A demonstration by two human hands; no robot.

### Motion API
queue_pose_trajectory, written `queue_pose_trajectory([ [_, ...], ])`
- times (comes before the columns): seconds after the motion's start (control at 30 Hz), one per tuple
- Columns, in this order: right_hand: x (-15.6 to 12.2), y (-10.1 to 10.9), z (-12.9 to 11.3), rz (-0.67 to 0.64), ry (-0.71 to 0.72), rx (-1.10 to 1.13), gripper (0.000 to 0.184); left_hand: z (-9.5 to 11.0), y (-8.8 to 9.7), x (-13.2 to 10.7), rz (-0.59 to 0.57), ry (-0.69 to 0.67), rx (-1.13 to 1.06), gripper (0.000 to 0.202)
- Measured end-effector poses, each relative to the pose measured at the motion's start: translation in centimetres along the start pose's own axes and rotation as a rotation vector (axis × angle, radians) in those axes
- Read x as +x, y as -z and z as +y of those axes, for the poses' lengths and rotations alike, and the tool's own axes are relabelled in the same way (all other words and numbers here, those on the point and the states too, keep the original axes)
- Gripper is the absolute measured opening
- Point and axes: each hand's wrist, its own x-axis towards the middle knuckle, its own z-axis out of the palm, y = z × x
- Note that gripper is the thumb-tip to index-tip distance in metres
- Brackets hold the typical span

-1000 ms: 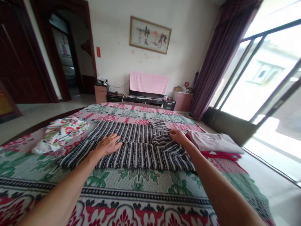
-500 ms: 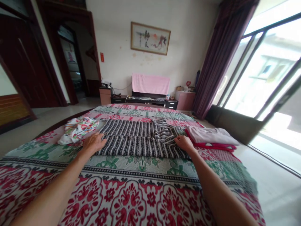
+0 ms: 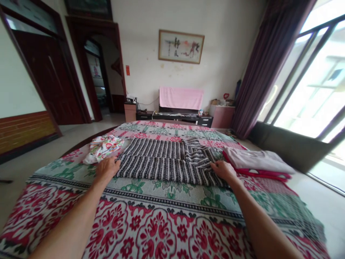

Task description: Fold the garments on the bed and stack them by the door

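Note:
A black-and-white striped garment (image 3: 156, 162) lies spread on the patterned cloth (image 3: 159, 230) in front of me. One part, perhaps a sleeve, is folded over on its right half. My left hand (image 3: 108, 168) grips the garment's left edge, fingers closed on it. At the other end, my right hand (image 3: 223, 169) pinches the right side near the folded part. Beyond my left hand sits a crumpled floral cloth (image 3: 105, 146). To the right of my right hand is a folded stack, a pale grey top (image 3: 256, 159) over a red cloth (image 3: 272, 174).
Along the far wall runs a low black cabinet (image 3: 172, 118) with a pink towel (image 3: 181, 97) draped over something on it. A purple curtain (image 3: 261, 72) hangs beside the window on the right. Dark wooden doors (image 3: 47, 75) stand at the left.
The view has turned slightly left, so everything appears shifted to the right. Both hands stay at the same sides of the striped garment, which lies nearly as before.

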Motion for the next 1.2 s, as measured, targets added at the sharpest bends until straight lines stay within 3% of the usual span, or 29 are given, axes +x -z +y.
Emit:
queue_pose_trajectory([
  [0.33,-0.3,-0.4,0.1,0.028,-0.007,0.032,0.036,-0.4,-1.2,0.3,0.051,0.003,-0.039,0.05],
  [0.73,-0.5,-0.1,-0.5,-0.022,-0.081,0.015,0.031,0.1,-0.3,-0.1,0.004,0.026,-0.036,0.05],
  [0.93,0.4,0.1,-2.1,0.073,0.048,-0.03,0.035,0.4,0.1,0.9,-0.022,0.016,-0.007,0.044],
  [1.07,0.8,-0.2,-3.1,0.024,0.057,-0.049,0.035,0.3,0.0,1.2,-0.05,0.021,-0.027,0.043],
  [1.2,1.0,-0.2,-2.2,-0.02,-0.02,-0.051,0.039,0.0,-0.4,1.1,-0.027,0.047,-0.05,0.044],
])
